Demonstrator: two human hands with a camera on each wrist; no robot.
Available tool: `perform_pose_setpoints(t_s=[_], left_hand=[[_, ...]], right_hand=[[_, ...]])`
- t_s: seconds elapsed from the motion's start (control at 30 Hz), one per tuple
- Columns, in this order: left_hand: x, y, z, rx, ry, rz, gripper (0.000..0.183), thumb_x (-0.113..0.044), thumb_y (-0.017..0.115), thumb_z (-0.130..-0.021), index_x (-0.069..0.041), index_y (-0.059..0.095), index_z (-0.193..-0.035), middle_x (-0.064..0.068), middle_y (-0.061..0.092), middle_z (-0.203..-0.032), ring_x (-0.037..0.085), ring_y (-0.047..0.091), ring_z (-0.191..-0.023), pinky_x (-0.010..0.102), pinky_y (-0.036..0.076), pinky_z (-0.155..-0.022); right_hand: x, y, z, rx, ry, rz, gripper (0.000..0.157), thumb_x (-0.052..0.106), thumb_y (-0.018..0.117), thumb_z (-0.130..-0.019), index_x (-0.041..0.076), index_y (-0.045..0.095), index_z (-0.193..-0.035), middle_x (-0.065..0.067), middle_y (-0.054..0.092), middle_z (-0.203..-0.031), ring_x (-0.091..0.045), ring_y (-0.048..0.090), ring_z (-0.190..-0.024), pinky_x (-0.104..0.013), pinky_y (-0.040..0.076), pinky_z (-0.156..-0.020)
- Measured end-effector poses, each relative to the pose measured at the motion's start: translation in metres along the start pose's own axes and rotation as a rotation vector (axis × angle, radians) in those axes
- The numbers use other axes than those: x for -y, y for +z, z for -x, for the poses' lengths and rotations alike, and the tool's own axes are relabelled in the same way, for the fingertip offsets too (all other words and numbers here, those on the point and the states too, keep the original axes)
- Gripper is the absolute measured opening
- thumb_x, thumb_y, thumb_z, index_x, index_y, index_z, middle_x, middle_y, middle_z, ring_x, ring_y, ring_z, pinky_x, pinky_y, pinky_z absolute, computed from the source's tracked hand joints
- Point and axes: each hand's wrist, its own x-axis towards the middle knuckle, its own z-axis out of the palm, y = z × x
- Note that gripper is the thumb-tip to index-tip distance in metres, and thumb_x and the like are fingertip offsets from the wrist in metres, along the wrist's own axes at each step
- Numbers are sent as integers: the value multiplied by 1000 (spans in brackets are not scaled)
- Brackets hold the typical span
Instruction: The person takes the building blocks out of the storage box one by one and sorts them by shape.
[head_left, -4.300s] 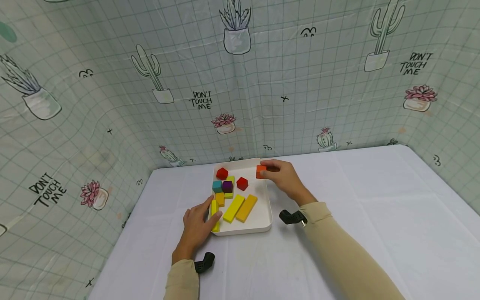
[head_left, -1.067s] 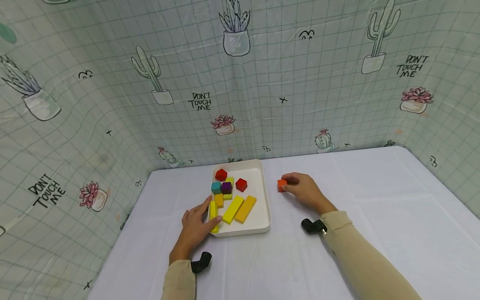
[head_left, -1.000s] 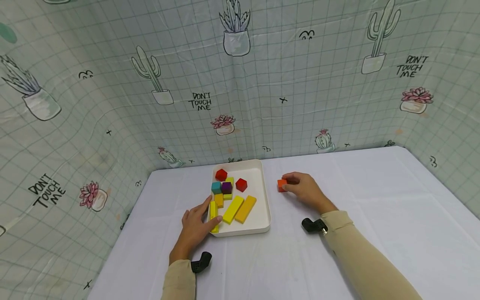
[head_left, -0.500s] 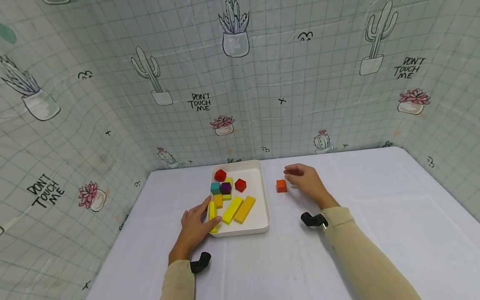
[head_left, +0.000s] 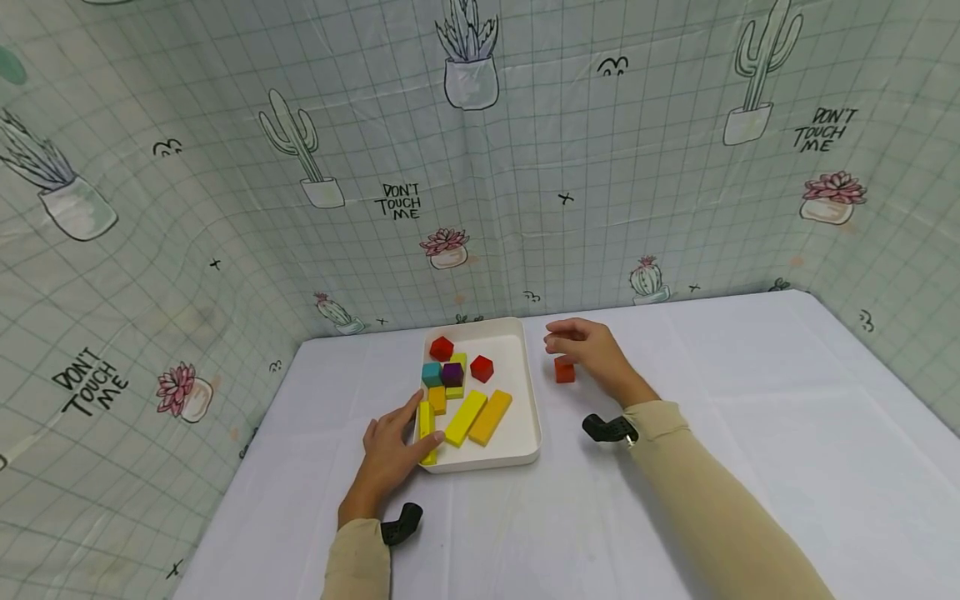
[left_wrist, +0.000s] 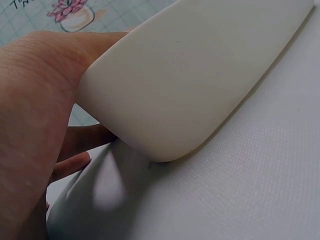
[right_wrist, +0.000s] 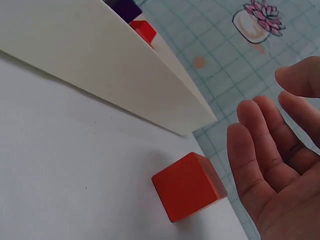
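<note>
My left hand (head_left: pixel 390 454) grips the left side of a shallow white tray (head_left: pixel 517 437), thumb over the rim and fingers along the outside. The left wrist view shows the tray's smooth outer wall (left_wrist: pixel 165 85) against that hand. An orange-red cube (head_left: pixel 565 373) stands on the table just right of the tray, its top partly covered by my right hand (head_left: pixel 596 354). That hand hovers beside the tray's right rim and holds nothing. In the right wrist view its loosely bent fingers (right_wrist: pixel 242 155) are apart from the cube (right_wrist: pixel 185 187).
Inside the tray are two red faceted blocks (head_left: pixel 482 368), a teal cube (head_left: pixel 432 374), a purple cube (head_left: pixel 452 375) and several yellow and orange blocks (head_left: pixel 491 417). White cloth (head_left: pixel 675 367) covers the table. A cactus-print curtain (head_left: pixel 525 150) hangs behind it.
My right hand carried the orange-red cube from the tray to the table, let go of it, rose, and then moved left towards the tray. The left hand has stayed on the tray.
</note>
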Motion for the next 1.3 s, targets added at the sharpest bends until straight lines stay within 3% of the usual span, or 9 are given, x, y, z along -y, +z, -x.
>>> perform_pose_setpoints(t_s=[0.3,0.57,0.97,1.3], left_hand=[[-2,0,0,-10,-5,8,84,-47,73,-86,-26,34,-158,14,45,-153,37,31,-143,59,-3,-119],[-1,0,1,-6,0,6,84,-49,72,-86,-25,35,-157,15,45,-153,38,31,-143,61,-2,-119],[-2,-1,1,-15,-9,22,84,-46,74,-85,-26,35,-157,13,45,-153,38,29,-144,60,-4,-119],[0,-1,-1,-11,-23,19,85,-48,74,-84,-29,36,-157,13,45,-153,38,27,-145,61,-3,-119]], right_hand=[[8,24,-12,57,17,2,43,17,68,-96,-6,59,-131,-24,62,-125,-30,63,-108,-37,58,-87],[9,43,-13,83,19,6,41,13,67,-96,-5,59,-131,-28,61,-127,-45,59,-115,-37,58,-88],[13,61,-20,111,0,26,39,11,64,-97,-6,58,-131,-26,61,-126,-36,63,-110,-36,58,-86],[16,72,-28,116,20,31,39,10,64,-97,-9,58,-131,-28,59,-128,-42,60,-115,-36,58,-88]])
